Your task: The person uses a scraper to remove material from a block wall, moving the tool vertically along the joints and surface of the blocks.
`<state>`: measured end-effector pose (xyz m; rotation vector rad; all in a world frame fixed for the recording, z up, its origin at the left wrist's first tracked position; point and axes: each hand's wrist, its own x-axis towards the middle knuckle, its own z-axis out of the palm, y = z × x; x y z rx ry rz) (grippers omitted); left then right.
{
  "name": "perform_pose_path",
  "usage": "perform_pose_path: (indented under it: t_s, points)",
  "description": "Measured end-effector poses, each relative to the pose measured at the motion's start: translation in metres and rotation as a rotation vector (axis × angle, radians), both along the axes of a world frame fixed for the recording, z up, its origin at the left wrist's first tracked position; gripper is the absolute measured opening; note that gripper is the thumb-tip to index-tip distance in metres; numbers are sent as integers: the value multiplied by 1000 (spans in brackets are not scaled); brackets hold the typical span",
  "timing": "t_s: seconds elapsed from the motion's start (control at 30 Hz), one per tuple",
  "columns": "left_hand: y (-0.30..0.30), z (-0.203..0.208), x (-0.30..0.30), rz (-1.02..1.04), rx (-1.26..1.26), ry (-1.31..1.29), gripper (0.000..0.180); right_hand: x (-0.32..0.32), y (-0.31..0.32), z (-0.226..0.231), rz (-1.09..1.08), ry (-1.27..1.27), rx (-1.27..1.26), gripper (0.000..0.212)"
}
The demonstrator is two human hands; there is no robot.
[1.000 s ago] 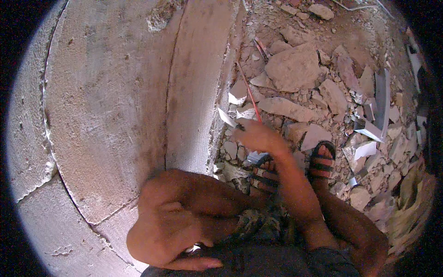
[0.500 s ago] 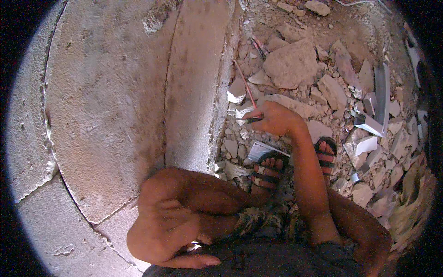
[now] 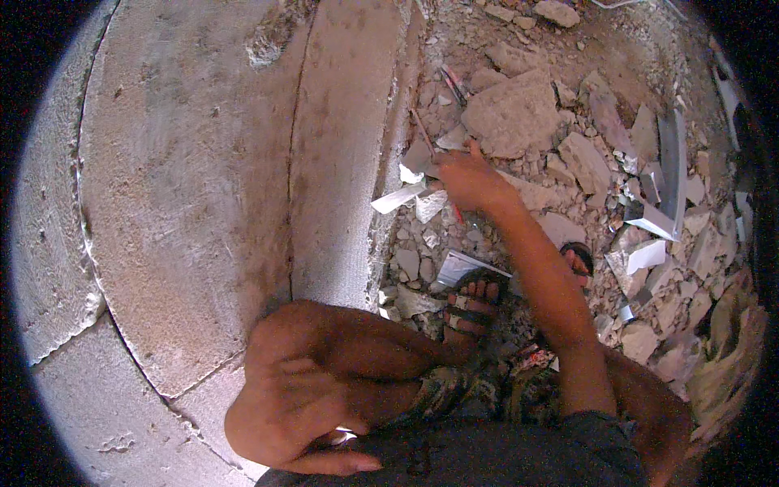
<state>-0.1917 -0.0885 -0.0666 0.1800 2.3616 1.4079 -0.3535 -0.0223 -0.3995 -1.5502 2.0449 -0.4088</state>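
Note:
My right hand (image 3: 475,180) reaches out over the rubble, palm down, with one finger sticking up apart from the rest. Its other fingers close on a thin reddish stick (image 3: 420,126); the stick's red lower end (image 3: 458,213) shows below the hand, and its middle is hidden. Just left of the fingers, a narrow white strip (image 3: 398,197) rests beside white broken pieces (image 3: 430,204). At the lower left my left hand (image 3: 324,454) rests against my bent left leg (image 3: 357,337), thumb stretched out and nothing seen in it; its other fingers are hard to make out.
Large concrete slabs (image 3: 195,178) with a raised edge lie left. Broken stones (image 3: 511,114) cover the ground ahead and right. A grey metal channel (image 3: 672,174) and white scraps (image 3: 647,256) lie right. Another pale flat piece (image 3: 466,268) is by my sandalled foot (image 3: 471,308).
My right hand has moved forward, up along the reddish stick, which stays in place. The white strip now shows at full length on the left, where only a small tip showed before.

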Motion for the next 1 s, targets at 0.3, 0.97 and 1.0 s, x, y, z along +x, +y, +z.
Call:
perform_pose_path:
  t_s: [0.3,0.97,1.0]
  points:
    - [5,2,-3,-19,-11,3,26,17,-7,-5,73,145,-411,32]
    - [2,-7,-4,-35,22,28,24,3,-6,-2,141,-27,-221,36]
    - [3,-7,-3,-31,19,24,24,5,-8,-2,186,-43,-211,36]
